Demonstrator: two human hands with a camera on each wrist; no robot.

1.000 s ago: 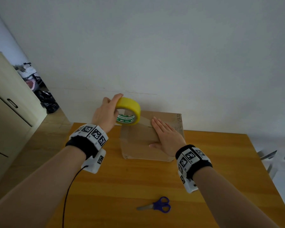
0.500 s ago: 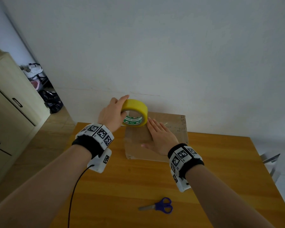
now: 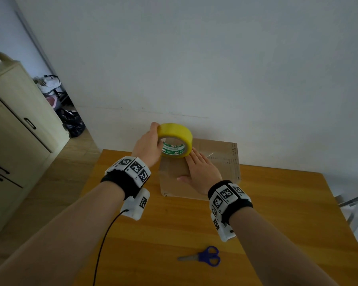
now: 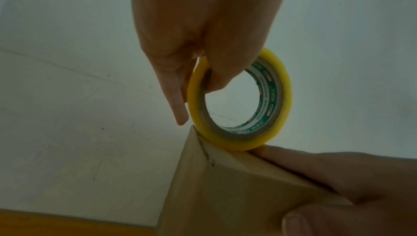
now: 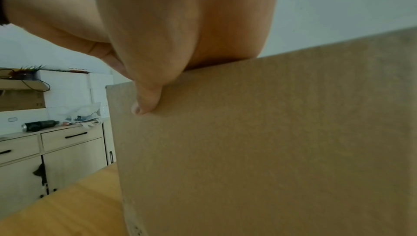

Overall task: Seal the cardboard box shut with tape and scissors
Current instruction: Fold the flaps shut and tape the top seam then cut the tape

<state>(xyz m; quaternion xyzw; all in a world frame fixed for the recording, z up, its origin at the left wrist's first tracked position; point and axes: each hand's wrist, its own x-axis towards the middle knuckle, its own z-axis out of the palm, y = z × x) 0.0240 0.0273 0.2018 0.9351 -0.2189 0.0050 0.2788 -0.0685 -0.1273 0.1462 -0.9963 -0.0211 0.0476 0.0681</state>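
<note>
A brown cardboard box (image 3: 219, 159) stands at the back of the wooden table (image 3: 277, 213). My left hand (image 3: 148, 145) grips a yellow tape roll (image 3: 175, 140), thumb inside its core, and holds it on edge at the box's top left corner (image 4: 198, 136). In the left wrist view the tape roll (image 4: 241, 100) touches the box top. My right hand (image 3: 201, 172) lies flat on the box lid with straight fingers reaching the roll, thumb (image 5: 144, 102) down over the front face (image 5: 270, 150). Blue-handled scissors (image 3: 205, 259) lie on the table in front of me.
A white wall rises right behind the box. A pale cabinet (image 3: 15, 141) stands on the left beyond the table edge, with bags (image 3: 72, 122) on the floor beside it. A black cable (image 3: 103, 244) runs from my left wrist unit.
My right hand has slid left across the lid until its fingertips meet the roll. The left hand keeps the roll at the box's left corner, and the view has shifted slightly.
</note>
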